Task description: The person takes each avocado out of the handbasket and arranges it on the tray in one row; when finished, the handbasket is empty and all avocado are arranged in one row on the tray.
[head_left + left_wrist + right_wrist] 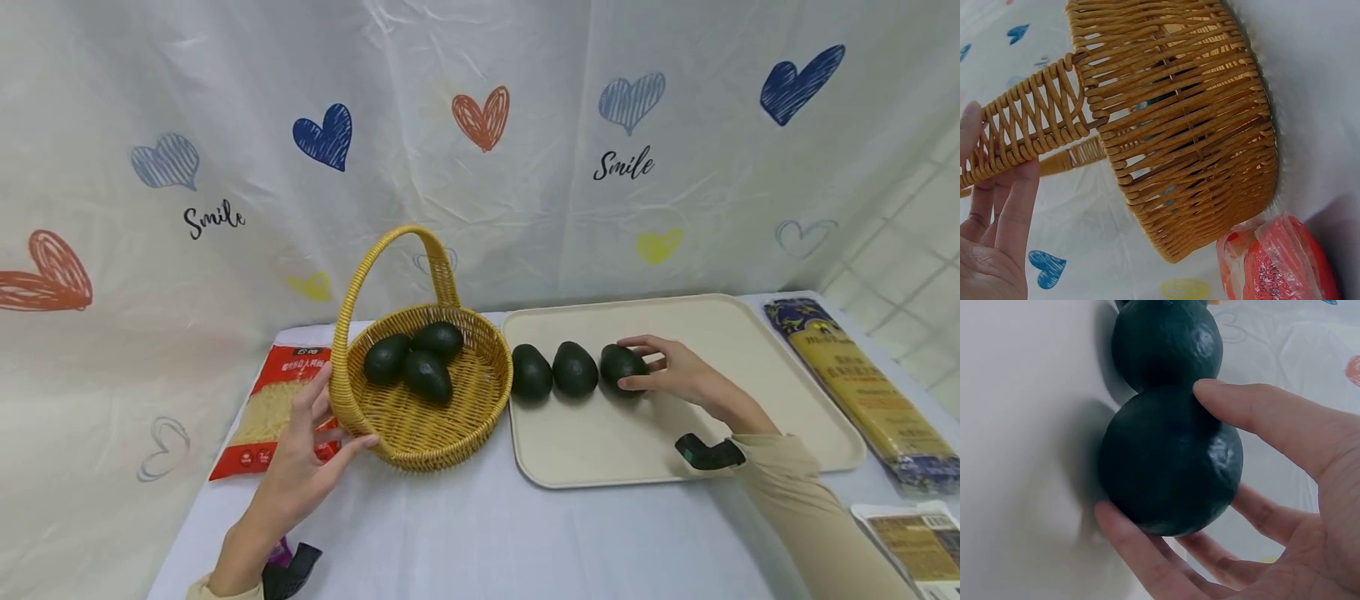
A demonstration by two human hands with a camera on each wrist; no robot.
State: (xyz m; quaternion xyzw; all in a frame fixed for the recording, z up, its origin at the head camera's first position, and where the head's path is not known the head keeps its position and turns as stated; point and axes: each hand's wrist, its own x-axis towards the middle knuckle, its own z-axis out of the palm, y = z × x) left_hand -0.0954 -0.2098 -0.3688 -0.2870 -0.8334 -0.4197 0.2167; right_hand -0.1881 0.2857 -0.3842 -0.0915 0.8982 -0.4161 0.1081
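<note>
My left hand [306, 454] holds a yellow wicker basket [423, 457] at its left side; in the left wrist view, fingers and thumb are around the base of its handle [1025, 119]. Three dark green avocados [429, 377] lie together inside the basket. On the cream tray [600, 454], three more avocados stand in a row beside the basket. The rightmost avocado [621, 367] is in my right hand [671, 371], thumb on one side and fingers on the other. In the right wrist view that avocado [1169, 462] overlaps the neighbouring avocado [1166, 344].
A red pasta bag [262, 408] lies to the left of the basket, partly behind my left hand. Right of the tray is a long yellow and blue pasta pack [862, 392], with another package [918, 542] nearer the front. A cloth printed with hearts [525, 208] hangs behind the table.
</note>
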